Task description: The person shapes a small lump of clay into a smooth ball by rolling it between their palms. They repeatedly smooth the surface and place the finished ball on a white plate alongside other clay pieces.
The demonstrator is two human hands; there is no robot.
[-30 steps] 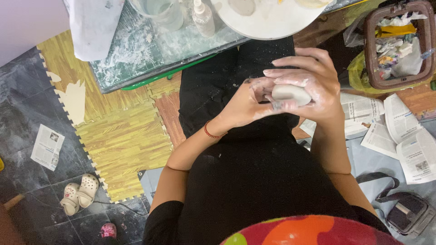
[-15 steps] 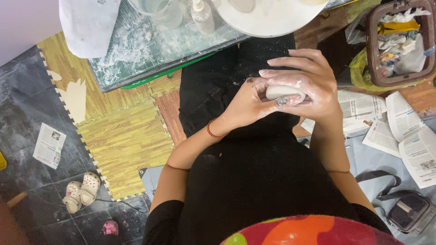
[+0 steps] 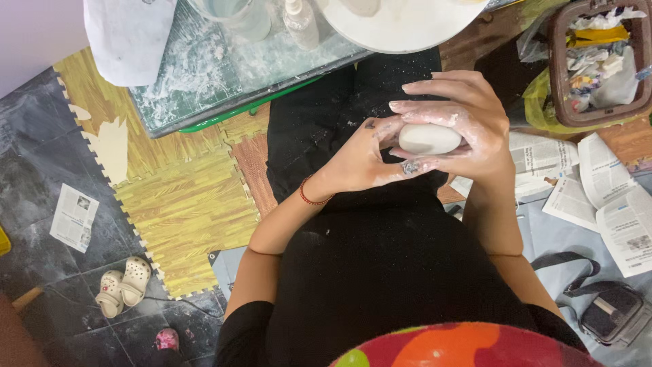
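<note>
Change: clay lump, formerly more covered by the fingers, is now turned so its smooth oval face is exposed; the shaping grip is judged to have been reset.
Clay lump: held above the lap, pressed between both hands.
Right hand: curled over and behind the lump, fingers clay-smeared.
Left hand: cupped against the lump from below and beside it, closed on it.
Red bracelet: worn on the left wrist.
White round board: placed beyond the hands on the dusty mat.
Waste basket: seen at the right, well apart.

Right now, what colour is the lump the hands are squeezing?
The lump is pale whitish grey, smooth like clay, cupped between both hands. The head view shows it best.
</note>
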